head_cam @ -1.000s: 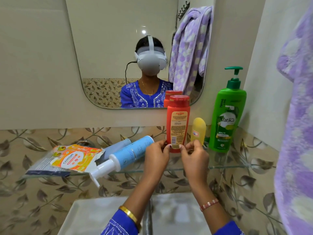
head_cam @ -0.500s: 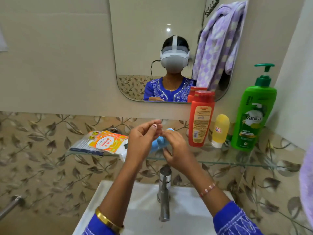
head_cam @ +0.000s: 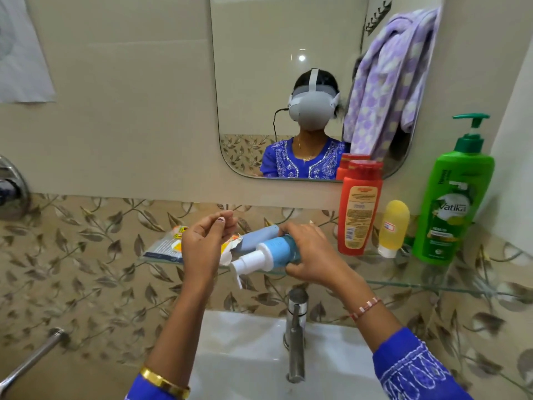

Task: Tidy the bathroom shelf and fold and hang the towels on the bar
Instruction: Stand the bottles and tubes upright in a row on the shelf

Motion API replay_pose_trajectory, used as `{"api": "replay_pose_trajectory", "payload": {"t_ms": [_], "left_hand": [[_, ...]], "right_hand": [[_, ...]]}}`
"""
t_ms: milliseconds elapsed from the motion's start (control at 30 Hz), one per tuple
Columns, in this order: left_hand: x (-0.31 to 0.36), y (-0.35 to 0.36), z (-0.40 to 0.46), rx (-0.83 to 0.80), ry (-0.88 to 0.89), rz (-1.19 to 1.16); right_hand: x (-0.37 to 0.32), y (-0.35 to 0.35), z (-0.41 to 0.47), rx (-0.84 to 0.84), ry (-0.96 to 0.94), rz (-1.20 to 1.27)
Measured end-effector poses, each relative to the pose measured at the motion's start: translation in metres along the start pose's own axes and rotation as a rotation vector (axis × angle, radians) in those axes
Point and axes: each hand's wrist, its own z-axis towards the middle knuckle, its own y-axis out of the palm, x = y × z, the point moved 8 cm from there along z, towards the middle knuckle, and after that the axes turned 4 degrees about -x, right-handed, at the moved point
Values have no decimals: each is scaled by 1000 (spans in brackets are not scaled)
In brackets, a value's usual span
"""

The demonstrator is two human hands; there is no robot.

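A glass shelf (head_cam: 432, 281) runs under the mirror. A light blue pump bottle (head_cam: 271, 252) lies on its side on it, white nozzle pointing left past the edge. My right hand (head_cam: 311, 255) grips its body. A grey-blue tube (head_cam: 259, 236) lies just behind it. My left hand (head_cam: 206, 241) hovers above the shelf's left part with loosely curled fingers and holds nothing. It partly covers an orange and white packet (head_cam: 176, 241). Upright at the right stand a red bottle (head_cam: 359, 209), a small yellow bottle (head_cam: 393, 226) and a green pump bottle (head_cam: 452, 203).
A purple checked towel (head_cam: 386, 79) shows in the mirror (head_cam: 259, 67). The white sink (head_cam: 245, 356) and its steel tap (head_cam: 295, 336) lie below the shelf. A metal bar (head_cam: 31, 359) sticks out at the lower left, and a chrome fitting (head_cam: 11, 189) sits on the left wall.
Both hands left the red bottle and moved left. My right hand has taken hold of the lying blue pump bottle. The view has shifted left.
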Motion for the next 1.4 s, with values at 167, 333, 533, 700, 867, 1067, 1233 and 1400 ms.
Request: {"api": "replay_pose_trajectory", "payload": {"t_ms": [167,333,533,700,867,1067,1233,1400], "left_hand": [[-17,7,4,4,-80,-141],[-26,25,5,-64,-109,-209],[-44,68,-13,-233,-134,-138],[-53,89,-19,-284,-104,-38],[-55,96,-18,-332,28,182],[-60,106,-12,-353,78,315],[-64,119,-15,-330,85,370],[-67,118,-13,-306,74,395]], "right_hand": [[5,-14,-11,62,-47,109],[28,-35,-20,231,73,681],[40,-25,-25,333,188,983],[39,-18,-24,310,195,899],[46,-9,-34,337,269,773],[44,-12,-43,442,361,418],[42,-12,-50,514,451,201],[47,-13,-50,518,491,174]]}}
